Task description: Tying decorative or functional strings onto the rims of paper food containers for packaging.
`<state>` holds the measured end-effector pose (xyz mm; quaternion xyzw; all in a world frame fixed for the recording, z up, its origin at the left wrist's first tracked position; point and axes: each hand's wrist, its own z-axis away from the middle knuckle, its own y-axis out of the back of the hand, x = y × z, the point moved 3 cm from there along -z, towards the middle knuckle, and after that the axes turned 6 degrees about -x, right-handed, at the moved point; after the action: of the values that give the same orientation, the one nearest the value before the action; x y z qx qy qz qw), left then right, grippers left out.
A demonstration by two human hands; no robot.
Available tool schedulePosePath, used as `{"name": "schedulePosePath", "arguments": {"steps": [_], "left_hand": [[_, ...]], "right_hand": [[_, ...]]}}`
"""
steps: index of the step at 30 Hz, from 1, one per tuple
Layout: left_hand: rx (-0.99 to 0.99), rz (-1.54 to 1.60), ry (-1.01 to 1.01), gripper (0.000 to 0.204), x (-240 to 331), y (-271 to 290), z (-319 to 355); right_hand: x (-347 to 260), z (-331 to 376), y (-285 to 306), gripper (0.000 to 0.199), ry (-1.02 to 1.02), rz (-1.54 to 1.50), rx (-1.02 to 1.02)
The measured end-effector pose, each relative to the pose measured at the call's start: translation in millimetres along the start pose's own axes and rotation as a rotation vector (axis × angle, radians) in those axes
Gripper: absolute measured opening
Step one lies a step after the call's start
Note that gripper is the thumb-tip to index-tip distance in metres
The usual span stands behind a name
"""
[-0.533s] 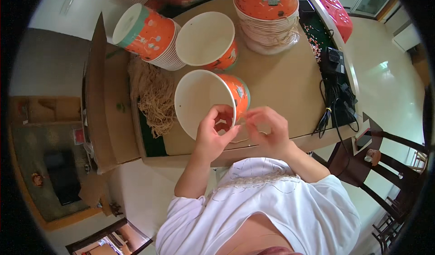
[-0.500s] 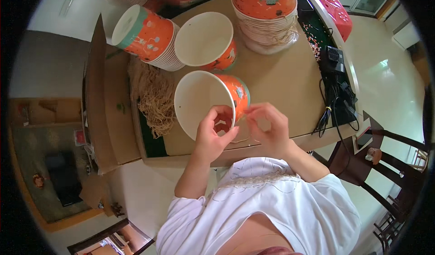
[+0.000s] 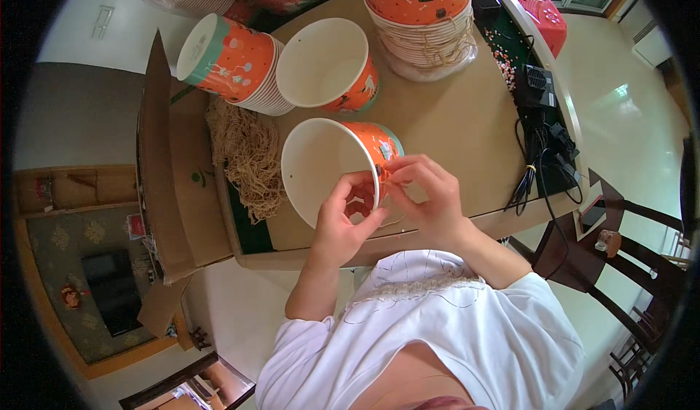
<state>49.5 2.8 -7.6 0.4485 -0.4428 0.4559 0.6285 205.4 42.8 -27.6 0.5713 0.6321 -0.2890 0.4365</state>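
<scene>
An orange paper bucket [image 3: 324,162] with a white inside and a green base band lies tilted on its side, mouth toward the left. My left hand [image 3: 346,213] is closed on its near rim, fingers inside the mouth and thumb outside. At the bucket's outer wall, close by the rim, my right hand [image 3: 426,191] pinches with thumb and forefinger. A thin pale string [image 3: 394,226] shows under that hand and seems to run into the pinch; its end is hidden by the fingers. Small dark holes show in the bucket wall near the rim.
Behind stand another open bucket [image 3: 323,64], a tipped stack of buckets [image 3: 237,64] and a tall stack [image 3: 417,16]. A heap of beige strings [image 3: 248,155] lies left, beside an open cardboard box [image 3: 186,177]. Black cables and adapters [image 3: 539,140] line the right table edge.
My right hand has moved left and slightly up, and its fingertips now meet by the bucket's rim. My left hand keeps its hold on the rim. The view has shifted slightly.
</scene>
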Motion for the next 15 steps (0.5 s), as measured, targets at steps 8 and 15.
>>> {"name": "schedulePosePath", "arguments": {"steps": [8, 15], "left_hand": [[0.129, -0.276, -0.073, 0.013, 4.3, -7.7, -5.2], [0.209, -0.602, -0.244, 0.003, 19.8, -6.6, -5.3]], "right_hand": [[6.3, 0.8, -0.8, 0.015, -0.038, 0.049, -0.112], [-0.1, 6.5, 3.5, 0.017, -0.304, -0.049, -0.211]]}}
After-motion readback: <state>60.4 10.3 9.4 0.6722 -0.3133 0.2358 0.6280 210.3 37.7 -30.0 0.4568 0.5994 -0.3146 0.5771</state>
